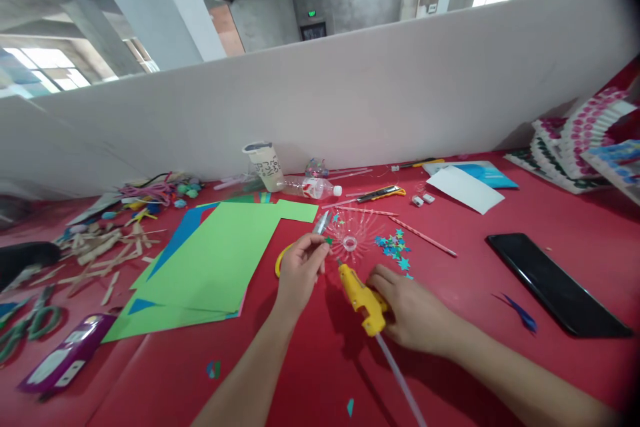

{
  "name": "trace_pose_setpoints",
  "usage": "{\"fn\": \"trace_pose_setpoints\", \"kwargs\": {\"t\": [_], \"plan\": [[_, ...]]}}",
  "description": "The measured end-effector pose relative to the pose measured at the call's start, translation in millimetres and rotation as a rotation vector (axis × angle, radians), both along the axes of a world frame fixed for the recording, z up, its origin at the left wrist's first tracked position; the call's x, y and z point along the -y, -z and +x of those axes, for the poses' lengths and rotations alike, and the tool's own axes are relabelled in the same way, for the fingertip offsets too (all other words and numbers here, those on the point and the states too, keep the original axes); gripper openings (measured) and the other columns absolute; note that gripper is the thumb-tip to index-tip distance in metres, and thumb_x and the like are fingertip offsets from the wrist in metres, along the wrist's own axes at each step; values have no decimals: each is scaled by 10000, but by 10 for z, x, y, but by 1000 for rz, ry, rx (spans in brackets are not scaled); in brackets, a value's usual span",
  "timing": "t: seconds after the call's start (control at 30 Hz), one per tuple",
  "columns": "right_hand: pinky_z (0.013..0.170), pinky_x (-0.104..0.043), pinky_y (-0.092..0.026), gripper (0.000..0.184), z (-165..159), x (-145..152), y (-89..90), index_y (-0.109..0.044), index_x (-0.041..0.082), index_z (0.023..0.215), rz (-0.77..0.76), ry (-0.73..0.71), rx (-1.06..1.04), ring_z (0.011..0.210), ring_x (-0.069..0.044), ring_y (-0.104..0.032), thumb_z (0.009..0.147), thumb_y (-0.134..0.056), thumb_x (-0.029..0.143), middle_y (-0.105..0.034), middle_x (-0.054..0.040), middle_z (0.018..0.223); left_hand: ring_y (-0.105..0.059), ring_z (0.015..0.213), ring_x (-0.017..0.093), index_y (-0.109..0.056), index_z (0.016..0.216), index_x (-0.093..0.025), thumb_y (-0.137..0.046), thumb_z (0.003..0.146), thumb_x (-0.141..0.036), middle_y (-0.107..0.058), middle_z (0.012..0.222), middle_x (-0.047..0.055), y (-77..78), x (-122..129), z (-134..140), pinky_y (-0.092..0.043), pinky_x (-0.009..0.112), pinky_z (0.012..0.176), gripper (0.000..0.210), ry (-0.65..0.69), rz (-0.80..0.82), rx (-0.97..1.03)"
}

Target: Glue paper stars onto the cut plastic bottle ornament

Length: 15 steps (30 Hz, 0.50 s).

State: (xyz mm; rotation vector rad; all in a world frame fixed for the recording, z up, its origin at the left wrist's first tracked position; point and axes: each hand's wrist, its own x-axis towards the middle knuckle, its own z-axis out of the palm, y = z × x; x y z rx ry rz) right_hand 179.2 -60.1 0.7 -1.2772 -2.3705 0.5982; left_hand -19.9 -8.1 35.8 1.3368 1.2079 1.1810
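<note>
Between the fingertips of my left hand [303, 263] is a small green star [329, 240]. My right hand [405, 303] grips a yellow hot glue gun [361, 297], its nozzle pointing up toward the star, with a clear glue stick [400, 373] trailing from its back. Just beyond both hands lies a cut clear plastic bottle [350, 243], its strips fanned out around the neck ring. Blue and teal stars [395, 245] are heaped to its right. Scissors with yellow handles [281, 260] lie partly hidden behind my left hand.
Green paper sheets [215, 260] cover the left side, near wooden sticks [107, 247] and a purple packet [70, 352]. A paper cup [265, 165], a plastic bottle [310, 187] and a box cutter [381, 194] lie toward the white partition [350, 100]. A black phone [555, 283] is at right.
</note>
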Motion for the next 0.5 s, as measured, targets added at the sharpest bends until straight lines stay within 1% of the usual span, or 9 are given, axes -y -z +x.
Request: {"fn": "trace_pose_setpoints", "kwargs": {"t": [0.1,0.13,0.23,0.33,0.4,0.5], "plan": [[649,-272,-420,55,79,-31,-58,-482,189,872,97,-17,-219,748,-161,-520,818,-493,194,-534,-60,884,-386,414,57,-572,785,-163,-598,790,-303,-483,504,-71,-23,-10,-16,-295,164,387,142,-53,28,-78],[662,-272,-428,30,92,-34,-72,-480,189,869,145,-21,-286,760,-160,-526,849,-474,209,-538,-64,881,-389,419,58,-571,783,-162,-592,791,-299,-489,514,-68,-24,-9,-12,-298,167,393,139,-53,31,-90],[663,-272,-440,60,102,-18,-90,-492,190,880,274,21,-391,749,-157,-541,874,-493,250,-557,-62,856,-392,431,65,-572,782,-162,-579,792,-293,-480,522,-66,3,4,23,-306,177,413,132,-25,53,-117],[603,-268,-429,106,102,12,-96,-502,197,821,338,73,-406,674,-151,-531,871,-515,290,-554,-37,764,-424,477,74,-583,764,-162,-579,788,-281,-502,571,-51,54,34,65,-341,186,465,121,-15,129,-182],[560,-265,-413,159,102,25,-111,-498,202,765,326,94,-405,624,-145,-515,878,-500,313,-536,-24,706,-436,498,76,-582,747,-166,-575,791,-280,-522,611,-41,85,58,85,-357,191,493,123,-5,167,-204],[537,-267,-402,215,98,30,-145,-478,211,705,256,130,-378,587,-143,-509,880,-491,335,-517,-13,655,-433,505,78,-575,736,-172,-571,795,-284,-524,629,-37,111,87,101,-360,193,502,127,4,177,-200]]}}
